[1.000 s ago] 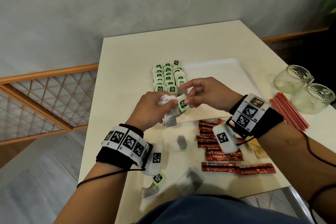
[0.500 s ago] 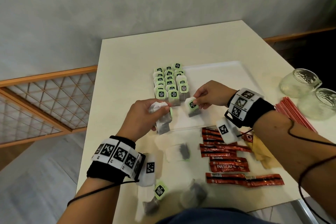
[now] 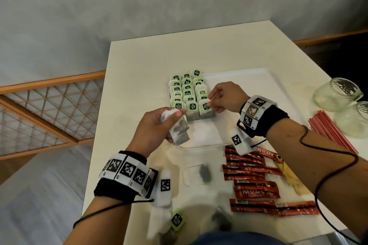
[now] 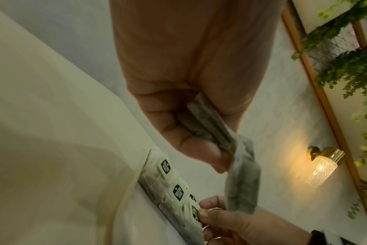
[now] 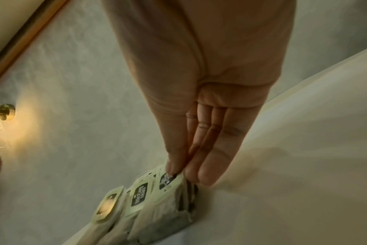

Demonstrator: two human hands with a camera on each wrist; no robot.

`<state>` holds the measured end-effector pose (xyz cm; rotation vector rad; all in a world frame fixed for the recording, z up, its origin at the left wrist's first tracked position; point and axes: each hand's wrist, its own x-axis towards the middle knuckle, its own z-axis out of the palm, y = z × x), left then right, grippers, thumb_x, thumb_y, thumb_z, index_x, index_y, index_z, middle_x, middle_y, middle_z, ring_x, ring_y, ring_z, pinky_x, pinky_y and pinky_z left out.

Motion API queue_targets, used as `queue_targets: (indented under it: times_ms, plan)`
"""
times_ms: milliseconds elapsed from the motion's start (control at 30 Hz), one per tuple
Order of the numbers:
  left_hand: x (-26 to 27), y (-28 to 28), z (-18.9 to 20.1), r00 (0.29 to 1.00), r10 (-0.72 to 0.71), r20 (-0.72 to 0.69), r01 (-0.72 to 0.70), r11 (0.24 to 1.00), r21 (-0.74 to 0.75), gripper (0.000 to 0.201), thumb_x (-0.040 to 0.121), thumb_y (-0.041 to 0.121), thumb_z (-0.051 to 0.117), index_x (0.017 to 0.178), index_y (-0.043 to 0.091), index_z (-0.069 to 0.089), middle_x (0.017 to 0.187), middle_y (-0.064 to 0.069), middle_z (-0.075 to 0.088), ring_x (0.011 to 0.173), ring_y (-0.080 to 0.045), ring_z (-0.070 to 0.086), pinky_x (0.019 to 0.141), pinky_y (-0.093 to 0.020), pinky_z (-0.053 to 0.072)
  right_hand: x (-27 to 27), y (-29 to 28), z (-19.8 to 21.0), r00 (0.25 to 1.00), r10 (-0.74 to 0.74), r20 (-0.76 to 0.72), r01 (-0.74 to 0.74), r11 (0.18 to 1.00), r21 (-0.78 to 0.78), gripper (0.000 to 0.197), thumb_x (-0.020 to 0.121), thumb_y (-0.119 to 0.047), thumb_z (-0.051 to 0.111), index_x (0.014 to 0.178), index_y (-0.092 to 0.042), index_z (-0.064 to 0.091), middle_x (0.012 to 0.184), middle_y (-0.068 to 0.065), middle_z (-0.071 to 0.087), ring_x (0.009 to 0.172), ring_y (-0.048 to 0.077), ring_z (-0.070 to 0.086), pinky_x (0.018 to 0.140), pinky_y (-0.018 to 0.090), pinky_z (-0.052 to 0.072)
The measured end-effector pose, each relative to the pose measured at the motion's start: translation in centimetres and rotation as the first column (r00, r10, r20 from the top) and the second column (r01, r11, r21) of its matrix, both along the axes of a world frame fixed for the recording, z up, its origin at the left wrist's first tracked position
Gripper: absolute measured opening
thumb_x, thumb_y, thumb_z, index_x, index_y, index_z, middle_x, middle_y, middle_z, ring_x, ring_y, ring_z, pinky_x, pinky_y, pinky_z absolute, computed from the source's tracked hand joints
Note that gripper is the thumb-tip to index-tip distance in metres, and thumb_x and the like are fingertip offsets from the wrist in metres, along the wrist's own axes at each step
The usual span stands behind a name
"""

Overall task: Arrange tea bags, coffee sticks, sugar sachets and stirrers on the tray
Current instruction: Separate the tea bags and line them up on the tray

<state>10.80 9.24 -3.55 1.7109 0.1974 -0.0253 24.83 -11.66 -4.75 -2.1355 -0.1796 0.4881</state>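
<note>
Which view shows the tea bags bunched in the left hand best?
The left wrist view: the tea bags fill its middle, gripped between thumb and fingers of the left hand, one bag dangling below. The head view shows the bunch smaller, partly covered by fingers. The right wrist view does not show them.

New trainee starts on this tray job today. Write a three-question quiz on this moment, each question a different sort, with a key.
1. True or false: the coffee sticks already lie on the white tray.
2. Which hand grips a bunch of tea bags above the table? A) left hand B) right hand
3. Fill in: the right hand pinches the green tag of a tea bag at the near end of the ___ of tea bags on the tray.

Key
1. False: they lie on the table, nearer than the tray.
2. A
3. rows
</note>
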Motion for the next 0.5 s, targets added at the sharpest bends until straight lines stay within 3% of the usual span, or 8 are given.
queue_targets:
  times_ms: [133, 200, 267, 333, 500]
  plan:
    - [0.3, -0.4, 0.0, 0.999, 0.037, -0.001, -0.037, 0.998, -0.054, 0.017, 0.091, 0.021, 0.065, 0.099, 0.009, 0.074, 0.074, -0.003, 0.068, 0.056, -0.011, 0.058, 0.046, -0.023, 0.049, -1.4, 0.3, 1.1, 0.985, -0.057, 0.165, 0.057, 0.998, 0.002, 0.026, 0.071, -0.020, 0.085, 0.088, -0.010, 0.068, 0.072, 0.002, 0.066, 0.054, 0.009, 0.058, 0.050, 0.019, 0.048]
    - [0.5, -0.8, -0.2, 0.999, 0.050, 0.000, -0.050, 0.997, -0.058, 0.017, 0.090, 0.020, 0.067, 0.098, 0.006, 0.073, 0.071, -0.001, 0.067, 0.056, -0.010, 0.059, 0.046, -0.024, 0.050, -3.4, 0.8, 2.2, 0.994, -0.038, 0.099, 0.024, 0.991, 0.134, 0.025, 0.074, -0.028, 0.082, 0.082, -0.009, 0.068, 0.067, 0.000, 0.064, 0.051, 0.008, 0.056, 0.047, 0.018, 0.043]
    - [0.6, -1.2, -0.4, 0.998, 0.063, 0.003, -0.063, 0.996, -0.063, 0.018, 0.090, 0.020, 0.067, 0.096, 0.004, 0.071, 0.069, 0.000, 0.067, 0.056, -0.011, 0.061, 0.047, -0.025, 0.050, -5.8, 1.6, 3.0, 0.996, 0.079, -0.038, -0.069, 0.974, 0.216, 0.027, 0.076, -0.031, 0.080, 0.084, -0.008, 0.067, 0.068, 0.005, 0.066, 0.053, 0.014, 0.058, 0.046, 0.022, 0.044]
    - [0.7, -1.7, -0.3, 0.997, 0.077, -0.007, -0.077, 0.994, -0.076, 0.021, 0.090, 0.022, 0.067, 0.097, 0.003, 0.070, 0.069, -0.001, 0.067, 0.057, -0.012, 0.062, 0.048, -0.025, 0.051, -7.3, 2.1, 2.9, 0.981, 0.152, -0.120, -0.118, 0.960, 0.254, 0.029, 0.076, -0.026, 0.080, 0.092, -0.006, 0.066, 0.074, 0.010, 0.069, 0.057, 0.019, 0.060, 0.048, 0.025, 0.048]
    - [0.2, -2.4, 0.0, 0.996, -0.032, -0.078, 0.021, 0.991, -0.135, 0.031, 0.082, 0.028, 0.072, 0.108, 0.012, 0.067, 0.080, -0.002, 0.070, 0.061, -0.014, 0.062, 0.048, -0.024, 0.052, -7.9, 1.8, 2.5, 0.972, 0.113, -0.206, -0.026, 0.923, 0.385, 0.032, 0.078, -0.005, 0.077, 0.104, 0.003, 0.061, 0.070, 0.011, 0.066, 0.059, 0.021, 0.063, 0.058, 0.030, 0.058]
